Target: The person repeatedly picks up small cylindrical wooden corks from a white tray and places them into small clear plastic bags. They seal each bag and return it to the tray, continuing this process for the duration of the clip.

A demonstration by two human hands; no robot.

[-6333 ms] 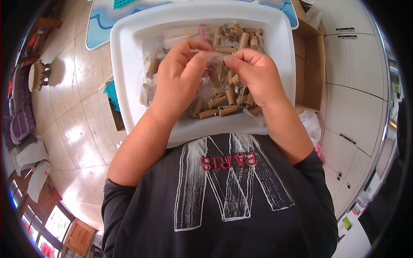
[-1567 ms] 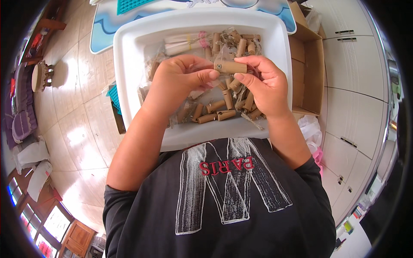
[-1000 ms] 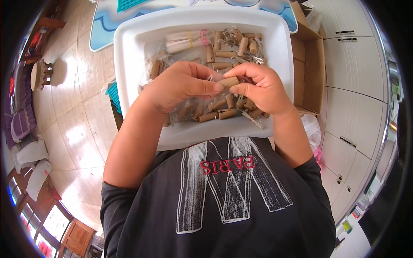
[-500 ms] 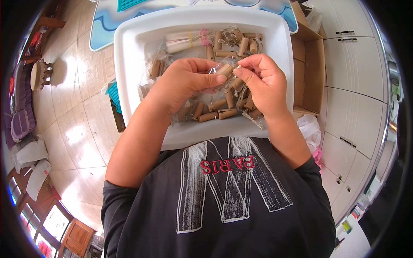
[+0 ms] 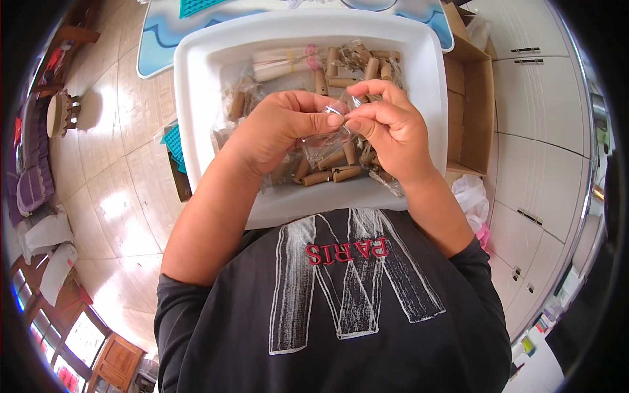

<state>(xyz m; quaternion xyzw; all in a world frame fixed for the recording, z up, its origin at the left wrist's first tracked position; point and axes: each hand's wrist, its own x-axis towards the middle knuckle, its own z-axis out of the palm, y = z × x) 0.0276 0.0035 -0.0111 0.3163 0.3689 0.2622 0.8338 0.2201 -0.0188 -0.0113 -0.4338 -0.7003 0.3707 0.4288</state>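
While the left hand (image 5: pixel 278 128) holds a clear plastic bag (image 5: pixel 325 147) in a tight grip in the head view, the right hand (image 5: pixel 398 131) meets it with its own grip narrow; whether that one pinches the plastic, I cannot tell. The bag hangs above brown cylinders (image 5: pixel 318 178) inside a white tub (image 5: pixel 308 25).

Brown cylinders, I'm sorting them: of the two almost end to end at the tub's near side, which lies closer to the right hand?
The right cylinder; the left cylinder beside it lies farther from the right hand.
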